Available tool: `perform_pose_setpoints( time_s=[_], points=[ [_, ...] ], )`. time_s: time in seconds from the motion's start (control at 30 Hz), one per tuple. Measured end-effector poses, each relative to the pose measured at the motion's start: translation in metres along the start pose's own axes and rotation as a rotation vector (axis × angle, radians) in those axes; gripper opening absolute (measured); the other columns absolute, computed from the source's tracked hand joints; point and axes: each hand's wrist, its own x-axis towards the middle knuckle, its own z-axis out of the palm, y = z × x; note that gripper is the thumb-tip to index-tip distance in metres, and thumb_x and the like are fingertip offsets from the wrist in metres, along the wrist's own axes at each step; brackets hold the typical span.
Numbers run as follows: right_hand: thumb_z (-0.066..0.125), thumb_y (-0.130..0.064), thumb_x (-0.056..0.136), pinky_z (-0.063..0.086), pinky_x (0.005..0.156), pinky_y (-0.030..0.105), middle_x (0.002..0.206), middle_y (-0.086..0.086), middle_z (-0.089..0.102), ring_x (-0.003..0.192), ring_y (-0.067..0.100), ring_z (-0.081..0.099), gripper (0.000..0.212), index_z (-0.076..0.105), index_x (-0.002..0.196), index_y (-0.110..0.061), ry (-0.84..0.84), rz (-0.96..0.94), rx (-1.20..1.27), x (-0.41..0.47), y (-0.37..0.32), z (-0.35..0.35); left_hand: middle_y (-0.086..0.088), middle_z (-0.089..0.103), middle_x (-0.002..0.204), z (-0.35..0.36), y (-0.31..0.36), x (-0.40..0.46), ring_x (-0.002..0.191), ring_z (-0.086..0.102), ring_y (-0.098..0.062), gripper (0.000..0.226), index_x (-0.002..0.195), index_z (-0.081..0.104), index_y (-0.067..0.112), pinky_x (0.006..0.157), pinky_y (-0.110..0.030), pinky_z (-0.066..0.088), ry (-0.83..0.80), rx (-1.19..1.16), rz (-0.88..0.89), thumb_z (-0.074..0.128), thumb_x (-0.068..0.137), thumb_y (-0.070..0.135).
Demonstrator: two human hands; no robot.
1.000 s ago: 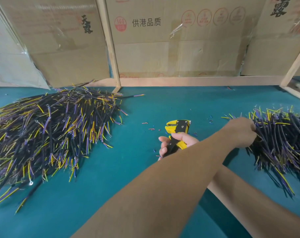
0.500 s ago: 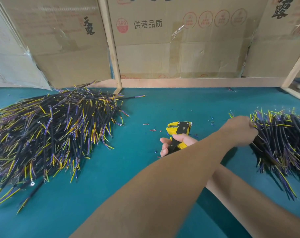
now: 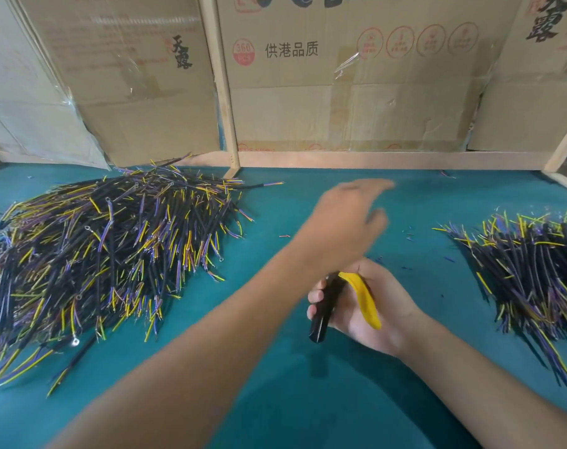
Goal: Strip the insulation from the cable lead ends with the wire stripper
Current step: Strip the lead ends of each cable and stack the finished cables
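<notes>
Meanwhile, the right hand (image 3: 369, 306) grips the wire stripper (image 3: 337, 303) by its black and yellow handles above the teal bench (image 3: 275, 400); the blurred left hand (image 3: 343, 222) hangs over it, fingers spread, holding nothing, between 2 cable piles.

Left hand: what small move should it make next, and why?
Probably it should reach to the large cable pile on the left and pinch one cable out. The left hand hovers open and empty above the table, blurred, while the right hand grips the wire stripper. Neither hand holds a cable.
</notes>
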Motion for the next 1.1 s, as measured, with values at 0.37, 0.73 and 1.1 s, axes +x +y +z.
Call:
perform_pose_setpoints(
  time_s=[0.37, 0.73, 1.1],
  points=[
    [0.071, -0.028, 0.08, 0.052, 0.073, 0.043, 0.084, 0.011, 0.054, 0.07, 0.026, 0.053, 0.047, 0.056, 0.118, -0.004, -0.089, 0.06, -0.032, 0.005, 0.001, -0.003, -0.009, 0.066, 0.12, -0.091, -0.184, -0.064, 0.117, 0.053, -0.032, 0.033, 0.126, 0.061, 0.022, 0.096, -0.042, 0.037, -0.232, 0.852, -0.552, 0.044, 0.098, 0.027],
    [0.069, -0.028, 0.082, 0.053, 0.07, 0.042, 0.083, 0.011, 0.054, 0.069, 0.025, 0.053, 0.046, 0.055, 0.119, -0.004, -0.079, 0.06, -0.008, 0.005, 0.001, -0.005, -0.015, 0.07, 0.09, -0.107, -0.164, -0.063, 0.091, 0.063, -0.037, 0.024, 0.103, 0.065, 0.007, 0.079, -0.04, 0.052, 0.087, 0.457, -0.662, 0.069, 0.08, 0.011],
    [0.065, -0.03, 0.085, 0.052, 0.068, 0.042, 0.082, 0.012, 0.054, 0.068, 0.026, 0.053, 0.045, 0.053, 0.121, -0.004, -0.07, 0.044, -0.024, 0.005, 0.002, -0.003, -0.011, 0.06, 0.085, -0.115, -0.135, -0.089, 0.081, 0.057, -0.036, 0.02, 0.074, 0.049, 0.011, 0.064, -0.034, 0.04, -0.163, 0.784, -0.763, 0.063, 0.087, 0.016]
  ],
)
